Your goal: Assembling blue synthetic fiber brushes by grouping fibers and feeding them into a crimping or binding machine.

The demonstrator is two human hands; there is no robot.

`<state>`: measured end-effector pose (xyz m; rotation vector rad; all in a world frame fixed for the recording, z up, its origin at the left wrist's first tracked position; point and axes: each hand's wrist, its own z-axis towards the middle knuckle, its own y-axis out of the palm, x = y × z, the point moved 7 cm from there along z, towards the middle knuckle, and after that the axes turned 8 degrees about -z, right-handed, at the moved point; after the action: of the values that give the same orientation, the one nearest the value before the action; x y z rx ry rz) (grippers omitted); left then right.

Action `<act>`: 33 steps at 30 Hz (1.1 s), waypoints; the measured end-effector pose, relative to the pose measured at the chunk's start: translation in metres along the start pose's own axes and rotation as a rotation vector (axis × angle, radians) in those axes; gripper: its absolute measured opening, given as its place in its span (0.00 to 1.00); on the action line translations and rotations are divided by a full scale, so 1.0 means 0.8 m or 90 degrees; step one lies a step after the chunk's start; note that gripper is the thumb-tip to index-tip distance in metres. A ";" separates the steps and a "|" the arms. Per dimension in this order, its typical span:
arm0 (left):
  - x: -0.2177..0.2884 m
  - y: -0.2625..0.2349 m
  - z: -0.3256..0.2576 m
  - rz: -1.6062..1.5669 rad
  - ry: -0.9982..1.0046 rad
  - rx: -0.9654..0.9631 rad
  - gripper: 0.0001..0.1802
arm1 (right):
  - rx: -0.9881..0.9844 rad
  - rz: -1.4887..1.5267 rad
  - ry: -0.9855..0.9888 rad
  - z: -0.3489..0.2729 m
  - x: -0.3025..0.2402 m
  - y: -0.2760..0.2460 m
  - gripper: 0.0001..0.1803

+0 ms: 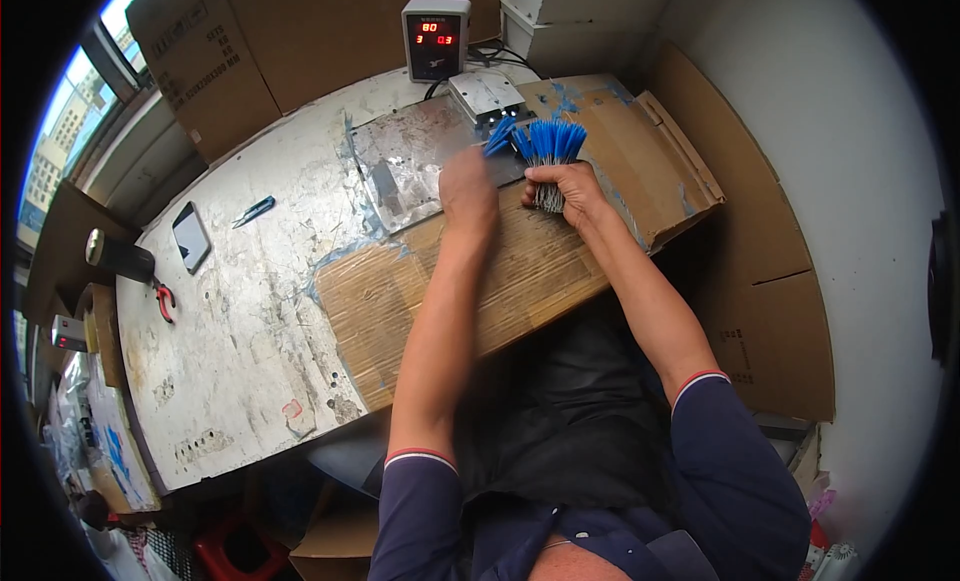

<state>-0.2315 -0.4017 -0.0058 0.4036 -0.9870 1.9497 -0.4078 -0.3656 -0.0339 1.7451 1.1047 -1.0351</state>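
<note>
Upright in my right hand (572, 189) is a thick bundle of thin pale wire-like stems with blue tops (553, 141). My fingers are wrapped round the stems below the blue ends. Beside it on the left, my left hand (468, 189) is smeared by motion, and its fingers are hidden. A few more blue pieces (500, 137) stick out just past that hand; whether it holds them I cannot tell. Both hands are over the worn metal plate (405, 146) and the cardboard at the table's far side. A small silvery box (486, 93) sits just behind the blue pieces.
A display unit (436, 41) with red lit digits stands at the back. On the white worktable (250, 311) lie a phone (190, 238), a blue-handled tool (256, 210) and red-handled pliers (164, 301), near a dark cylinder (118, 255). Cardboard (770, 231) lines the right wall.
</note>
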 end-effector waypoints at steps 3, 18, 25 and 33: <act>-0.003 0.005 -0.001 0.031 -0.002 -0.028 0.11 | -0.016 0.020 0.022 -0.007 -0.002 0.006 0.05; -0.010 -0.009 0.003 -0.208 -0.179 0.100 0.05 | 0.000 -0.047 0.027 -0.016 0.008 0.030 0.03; -0.018 -0.022 0.003 -0.304 -0.172 0.178 0.07 | 0.004 0.050 -0.033 -0.028 0.007 0.053 0.04; -0.020 -0.017 0.001 -0.446 -0.317 0.146 0.07 | 0.014 -0.058 -0.179 -0.025 -0.016 0.028 0.08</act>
<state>-0.2113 -0.4076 -0.0082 1.2296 -0.7651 1.3341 -0.3865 -0.3575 -0.0108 1.5196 1.0033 -1.3081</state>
